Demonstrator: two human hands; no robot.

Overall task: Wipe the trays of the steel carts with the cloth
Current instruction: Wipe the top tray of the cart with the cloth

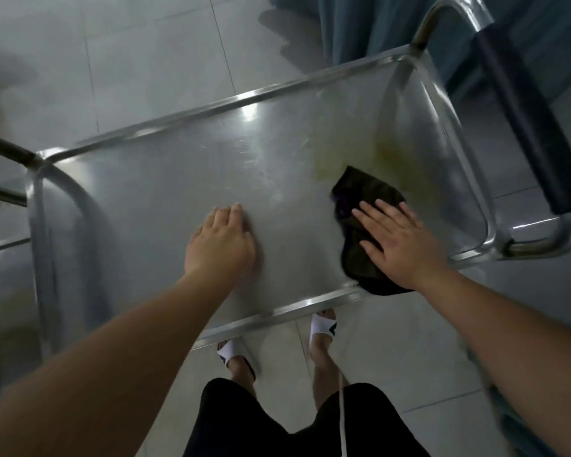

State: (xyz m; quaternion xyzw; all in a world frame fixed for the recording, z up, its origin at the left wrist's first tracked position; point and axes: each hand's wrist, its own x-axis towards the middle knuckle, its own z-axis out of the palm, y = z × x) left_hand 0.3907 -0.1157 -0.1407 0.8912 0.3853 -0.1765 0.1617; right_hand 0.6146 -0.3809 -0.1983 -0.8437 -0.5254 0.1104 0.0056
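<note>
The steel cart's top tray (165,179) fills the middle of the view, tilted across the frame. A dark cloth (360,199) lies on its right part, near the front rim. My right hand (399,242) presses flat on the cloth with straight, spread fingers. My left hand (221,242) rests on the bare steel left of it, fingers bent down onto the surface, holding nothing. A yellowish smear (350,156) marks the tray just beyond the cloth.
The cart's handle with a dark grip (528,127) stands at the right end; curved steel tubing (7,150) is at the left end. Grey floor tiles (145,61) surround the cart. A teal curtain (360,24) hangs behind. My feet in white sandals (323,328) are under the front rim.
</note>
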